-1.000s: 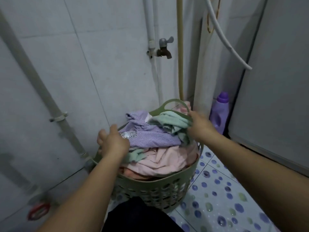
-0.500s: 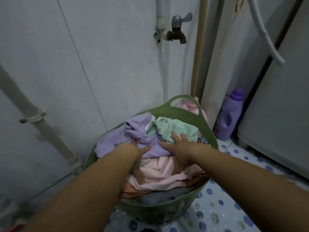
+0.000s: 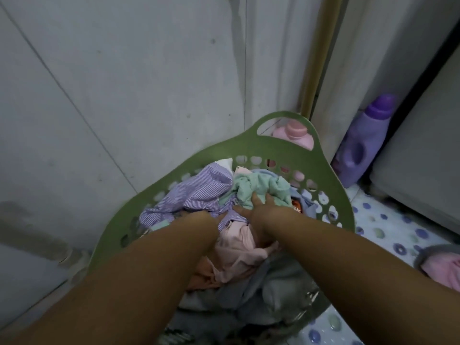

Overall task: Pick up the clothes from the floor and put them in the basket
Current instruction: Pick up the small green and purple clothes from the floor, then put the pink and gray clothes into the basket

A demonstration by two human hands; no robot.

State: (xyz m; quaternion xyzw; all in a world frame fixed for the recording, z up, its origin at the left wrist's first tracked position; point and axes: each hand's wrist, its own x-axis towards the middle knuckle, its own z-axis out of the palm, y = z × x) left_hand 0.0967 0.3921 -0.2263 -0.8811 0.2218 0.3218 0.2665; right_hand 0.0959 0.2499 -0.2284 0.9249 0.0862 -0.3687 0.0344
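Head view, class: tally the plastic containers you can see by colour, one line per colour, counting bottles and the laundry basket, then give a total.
Green: 1, the laundry basket
Purple: 1, the purple bottle on the floor right of the basket
Pink: 1, the pink bottle behind the basket, seen through its handle
Total: 3

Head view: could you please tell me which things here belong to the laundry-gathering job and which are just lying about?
Part of the job:
green laundry basket
purple striped shirt
mint green cloth
pink garment
grey garment
left hand and right hand, pressing the clothes down

Just lying about:
purple detergent bottle
pink bottle behind the basket
tan pipe
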